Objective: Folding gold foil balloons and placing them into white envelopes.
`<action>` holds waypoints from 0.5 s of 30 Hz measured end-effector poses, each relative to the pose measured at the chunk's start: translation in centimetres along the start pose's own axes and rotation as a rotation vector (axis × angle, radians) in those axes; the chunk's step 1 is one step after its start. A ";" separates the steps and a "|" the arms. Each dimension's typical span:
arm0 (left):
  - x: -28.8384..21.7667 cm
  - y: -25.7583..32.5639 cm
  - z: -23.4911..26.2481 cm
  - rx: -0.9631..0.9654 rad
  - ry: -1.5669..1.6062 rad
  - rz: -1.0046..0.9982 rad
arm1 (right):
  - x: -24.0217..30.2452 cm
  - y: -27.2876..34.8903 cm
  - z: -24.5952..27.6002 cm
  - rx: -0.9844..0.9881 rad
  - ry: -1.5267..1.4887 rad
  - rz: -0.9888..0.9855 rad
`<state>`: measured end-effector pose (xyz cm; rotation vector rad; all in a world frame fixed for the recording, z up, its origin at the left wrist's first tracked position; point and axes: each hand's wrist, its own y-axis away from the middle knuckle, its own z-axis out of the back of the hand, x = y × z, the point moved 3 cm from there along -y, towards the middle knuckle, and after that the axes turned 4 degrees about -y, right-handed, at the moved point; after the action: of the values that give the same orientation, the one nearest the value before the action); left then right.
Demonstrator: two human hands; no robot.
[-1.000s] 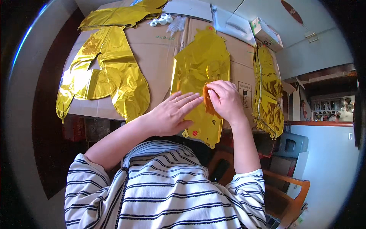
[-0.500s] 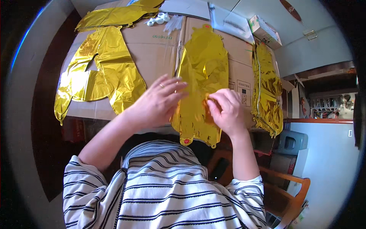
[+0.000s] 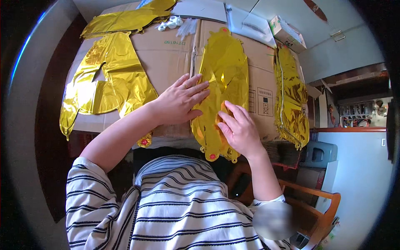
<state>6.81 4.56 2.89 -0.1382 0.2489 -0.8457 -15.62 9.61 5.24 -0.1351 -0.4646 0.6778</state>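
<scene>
Middle foil piece: a long gold sheet (image 3: 225, 58), lying lengthwise in front of the person, its far part flat, its near part creased between the hands.
Left hand: (image 3: 183, 100) now settled along the sheet's left edge, where half a second ago it is blurred in motion; fingers straight and slightly spread, gripping nothing.
Right hand: (image 3: 239, 127) its fingers, more tightly bunched a moment ago, now extend further over the right side; loosely bent, touching the foil; whether they pinch a fold, I cannot tell.
What the change suggests: the left hand probably steadies the sheet while the right works its surface.
Near edge: the sheet's lower tip, with a red spot (image 3: 213, 156), overhangs the cardboard (image 3: 166, 54).
Left room: brown cardboard separates it from the wide foil piece (image 3: 121, 62), partly under the left forearm.
Right room: a printed strip lies before the narrow foil piece (image 3: 293, 96).
Far side: white rolls (image 3: 170, 23) and clear strips (image 3: 187, 29) limit reach to the upper left.
</scene>
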 end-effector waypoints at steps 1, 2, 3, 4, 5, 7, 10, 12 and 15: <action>-0.1 -0.1 -0.2 -0.004 -0.003 -0.001 | -0.1 0.1 0.0 -0.008 -0.014 -0.007; -0.2 -0.1 -0.2 -0.007 -0.006 -0.002 | -0.2 0.1 -0.1 -0.015 -0.028 -0.013; -0.3 -0.1 -0.3 -0.007 0.002 0.003 | -0.2 0.1 0.0 -0.019 -0.026 -0.013; -0.3 -0.1 -0.3 -0.007 0.009 0.008 | -0.2 0.0 0.0 -0.023 -0.025 -0.013; -0.4 -0.2 -0.4 -0.006 0.017 0.013 | -0.2 -0.1 0.0 -0.027 -0.024 -0.013; -0.4 -0.4 -0.4 -0.001 0.022 0.016 | -0.2 -0.2 0.1 -0.032 0.008 0.002; -0.4 -0.5 -0.4 -0.008 0.023 0.011 | -0.3 -0.4 0.2 -0.039 0.045 0.027; -0.4 -0.6 -0.4 -0.018 0.028 0.009 | -0.4 -0.5 0.2 -0.034 0.064 0.040; -0.4 -0.7 0.0 -0.038 0.075 0.010 | -0.5 -0.6 0.2 -0.021 0.078 0.050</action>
<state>6.01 4.42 3.11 -0.1411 0.3361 -0.8370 -15.73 8.83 5.36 -0.1929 -0.3951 0.7142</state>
